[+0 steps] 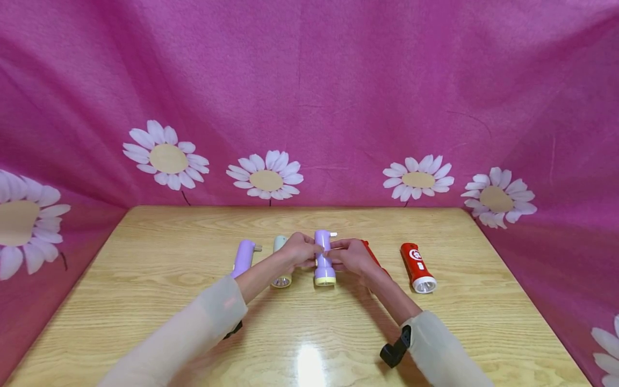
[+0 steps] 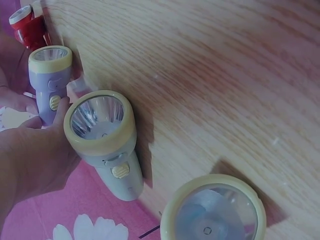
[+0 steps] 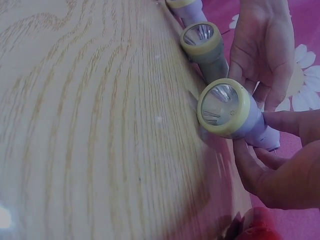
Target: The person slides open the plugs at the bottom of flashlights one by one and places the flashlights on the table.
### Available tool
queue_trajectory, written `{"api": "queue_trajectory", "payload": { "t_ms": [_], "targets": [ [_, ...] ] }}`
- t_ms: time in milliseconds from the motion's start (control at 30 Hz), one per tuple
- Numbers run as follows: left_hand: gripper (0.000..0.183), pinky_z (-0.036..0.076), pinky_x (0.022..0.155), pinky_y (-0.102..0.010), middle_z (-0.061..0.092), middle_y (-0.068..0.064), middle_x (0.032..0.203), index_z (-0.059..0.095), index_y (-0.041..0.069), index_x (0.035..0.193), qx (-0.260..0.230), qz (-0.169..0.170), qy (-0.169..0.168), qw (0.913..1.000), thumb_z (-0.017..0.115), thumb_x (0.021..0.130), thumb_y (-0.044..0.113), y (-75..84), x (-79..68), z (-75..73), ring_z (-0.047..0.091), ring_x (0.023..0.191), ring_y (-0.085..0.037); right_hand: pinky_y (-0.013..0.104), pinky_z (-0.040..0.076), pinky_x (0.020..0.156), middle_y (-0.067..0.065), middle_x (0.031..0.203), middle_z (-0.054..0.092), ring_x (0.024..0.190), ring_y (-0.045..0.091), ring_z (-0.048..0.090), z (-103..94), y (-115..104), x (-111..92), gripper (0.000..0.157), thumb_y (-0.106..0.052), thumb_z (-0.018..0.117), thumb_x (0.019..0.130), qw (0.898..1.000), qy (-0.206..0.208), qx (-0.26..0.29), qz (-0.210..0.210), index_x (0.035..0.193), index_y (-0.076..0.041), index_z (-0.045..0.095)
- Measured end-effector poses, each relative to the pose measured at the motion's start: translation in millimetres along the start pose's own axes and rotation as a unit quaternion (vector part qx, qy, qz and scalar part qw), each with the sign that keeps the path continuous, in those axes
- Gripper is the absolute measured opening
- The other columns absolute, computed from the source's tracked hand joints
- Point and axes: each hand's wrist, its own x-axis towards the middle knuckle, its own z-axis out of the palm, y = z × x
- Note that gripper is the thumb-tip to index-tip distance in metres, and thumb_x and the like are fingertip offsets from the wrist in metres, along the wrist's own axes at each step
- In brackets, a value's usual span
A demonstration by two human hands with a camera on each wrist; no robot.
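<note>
Both hands hold a purple flashlight [image 1: 324, 271] with a pale yellow head rim, its lens toward the person and a small white plug sticking out at its far end. My left hand [image 1: 299, 250] grips it from the left, fingertips by the yellow switch in the left wrist view. From the right, my right hand [image 1: 355, 257] pinches its body between thumb and fingers, as the right wrist view shows. Close beside the left hand lies a pale green flashlight [image 2: 120, 172]. Partly hidden behind the right hand is a red flashlight [image 1: 369, 249].
Another purple flashlight [image 1: 243, 255] with its prongs out lies at the left, partly covered by the left forearm. Farther right is a red flashlight [image 1: 415, 262] with a white rim. The wooden table [image 1: 169, 231] meets a pink daisy-print cloth [image 1: 338, 107] behind and at the sides.
</note>
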Motion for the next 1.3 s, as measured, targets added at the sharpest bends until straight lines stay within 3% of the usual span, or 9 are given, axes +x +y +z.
{"api": "queue_trajectory", "payload": {
  "t_ms": [433, 967, 1300],
  "targets": [
    [0.038, 0.057, 0.089, -0.038, 0.058, -0.031, 0.123, 0.049, -0.018, 0.129, -0.011, 0.0, -0.001, 0.9999, 0.059, 0.095, -0.006, -4.3, 1.5, 0.0, 0.061, 0.114, -0.038, 0.039, 0.059, 0.082, 0.026, 0.108, 0.068, 0.094, 0.029, 0.069, 0.8, 1, 4, 0.036, -0.001, 0.068, 0.091, 0.999, 0.016, -0.033, 0.006, 0.122, 0.014, 0.06],
    [0.045, 0.056, 0.09, -0.039, 0.057, -0.029, 0.12, 0.049, -0.02, 0.128, 0.004, 0.01, -0.005, 0.9999, 0.064, 0.086, -0.012, -6.6, 0.6, 1.3, 0.061, 0.112, -0.037, 0.037, 0.059, 0.082, 0.024, 0.105, 0.069, 0.09, 0.023, 0.068, -0.6, 4, 9, 0.033, -0.001, 0.069, 0.091, 0.999, 0.02, -0.035, 0.008, 0.119, 0.014, 0.061],
    [0.043, 0.056, 0.09, -0.037, 0.059, -0.026, 0.121, 0.052, -0.018, 0.127, 0.029, 0.014, 0.006, 0.9994, 0.066, 0.087, -0.009, -8.5, 1.2, 2.9, 0.061, 0.11, -0.033, 0.033, 0.06, 0.078, 0.023, 0.105, 0.068, 0.082, 0.019, 0.067, 0.0, 4, 11, 0.031, -0.001, 0.069, 0.091, 0.999, 0.029, -0.041, 0.016, 0.118, 0.013, 0.062]
  ]
}}
